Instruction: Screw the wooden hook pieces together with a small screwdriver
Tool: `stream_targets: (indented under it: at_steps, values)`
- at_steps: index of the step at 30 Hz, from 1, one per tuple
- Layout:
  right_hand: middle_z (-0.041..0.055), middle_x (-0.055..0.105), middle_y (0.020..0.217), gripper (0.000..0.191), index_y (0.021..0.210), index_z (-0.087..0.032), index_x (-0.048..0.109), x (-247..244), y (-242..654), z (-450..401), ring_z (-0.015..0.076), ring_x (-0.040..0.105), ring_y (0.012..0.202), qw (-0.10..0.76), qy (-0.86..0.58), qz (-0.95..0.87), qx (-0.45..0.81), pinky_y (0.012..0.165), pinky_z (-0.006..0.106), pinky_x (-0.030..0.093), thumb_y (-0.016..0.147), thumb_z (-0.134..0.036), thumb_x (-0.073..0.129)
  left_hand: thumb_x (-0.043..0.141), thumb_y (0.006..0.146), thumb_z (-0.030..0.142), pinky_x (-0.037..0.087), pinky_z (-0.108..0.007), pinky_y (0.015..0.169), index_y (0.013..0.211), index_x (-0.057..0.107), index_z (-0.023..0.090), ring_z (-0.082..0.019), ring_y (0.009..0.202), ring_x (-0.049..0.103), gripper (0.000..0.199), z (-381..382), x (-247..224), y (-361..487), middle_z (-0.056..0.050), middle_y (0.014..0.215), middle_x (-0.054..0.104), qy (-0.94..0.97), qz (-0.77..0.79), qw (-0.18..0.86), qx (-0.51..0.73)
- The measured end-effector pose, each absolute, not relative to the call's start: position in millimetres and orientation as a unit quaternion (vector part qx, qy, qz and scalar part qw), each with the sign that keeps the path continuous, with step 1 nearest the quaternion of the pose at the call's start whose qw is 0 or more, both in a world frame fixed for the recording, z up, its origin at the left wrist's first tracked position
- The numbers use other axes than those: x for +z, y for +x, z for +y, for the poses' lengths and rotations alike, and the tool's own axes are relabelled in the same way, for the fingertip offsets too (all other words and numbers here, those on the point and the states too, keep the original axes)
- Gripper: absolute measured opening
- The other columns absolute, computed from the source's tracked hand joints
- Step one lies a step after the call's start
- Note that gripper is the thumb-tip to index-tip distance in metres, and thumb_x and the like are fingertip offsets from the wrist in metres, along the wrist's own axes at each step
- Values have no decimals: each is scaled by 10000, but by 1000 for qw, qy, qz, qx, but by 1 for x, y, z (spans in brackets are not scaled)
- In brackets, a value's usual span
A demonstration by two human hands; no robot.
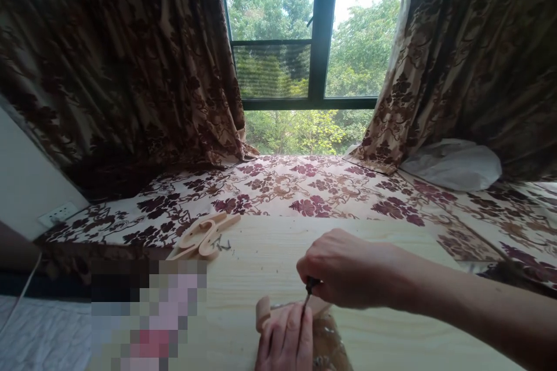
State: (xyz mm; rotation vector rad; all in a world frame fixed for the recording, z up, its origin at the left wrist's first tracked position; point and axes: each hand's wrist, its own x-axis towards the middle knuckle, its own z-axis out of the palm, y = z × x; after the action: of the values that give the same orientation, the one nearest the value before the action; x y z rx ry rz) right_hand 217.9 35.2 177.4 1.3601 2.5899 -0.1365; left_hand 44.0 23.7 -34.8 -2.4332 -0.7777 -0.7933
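Observation:
My right hand [337,269] is closed around the dark handle of a screwdriver [307,295], its thin metal shaft pointing down at the work. Just below it, my left hand [287,336] presses its fingers over a light wooden piece [263,314] with a rounded, upturned end, holding it on the board. The shaft comes down beside the left fingertips; where its tip meets the wood is hidden. A clear plastic bag [331,342] with something brownish under or in it lies beside the left hand, partly covered.
Curved wooden parts [204,235] lie at the board's far left corner, with several small dark screws [221,244] beside them. The pale wooden board [261,243] rests before a flower-patterned window seat [278,185]. A whitish plastic bag [455,163] sits by the right curtain.

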Motion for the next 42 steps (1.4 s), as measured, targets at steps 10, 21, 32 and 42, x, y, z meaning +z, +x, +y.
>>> stream_targets:
  at_steps: [10,21,32,42]
  values:
    - [58,719,769,216,851,-191,701,185,208,36,169,633,672,109,446,888,-22,470,262,257,706,-111,562,486,831,568,344,-343,873,1114,611,120,-225,989,579,544,9,0,52,-87,1086,678,-892,-292,185,-293]
    - [50,714,800,218,877,-201,677,186,208,33,160,622,701,94,466,878,-46,504,254,278,724,-107,553,483,829,545,362,-336,860,1118,610,124,-227,984,571,526,7,1,54,-80,1105,667,-890,-301,165,-300]
    - [49,706,731,179,791,-189,709,187,210,35,145,589,630,119,460,879,-46,503,256,275,701,-102,580,490,845,486,368,-352,867,1138,582,103,-238,1010,555,491,5,3,53,-105,1118,650,-892,-296,135,-312]
    - [12,638,631,238,764,-177,682,158,264,25,123,512,542,-94,592,779,-183,499,251,340,830,-345,527,458,871,452,367,-375,914,1186,554,122,-245,1102,502,466,-1,6,54,-96,1203,604,-891,-324,85,-308]
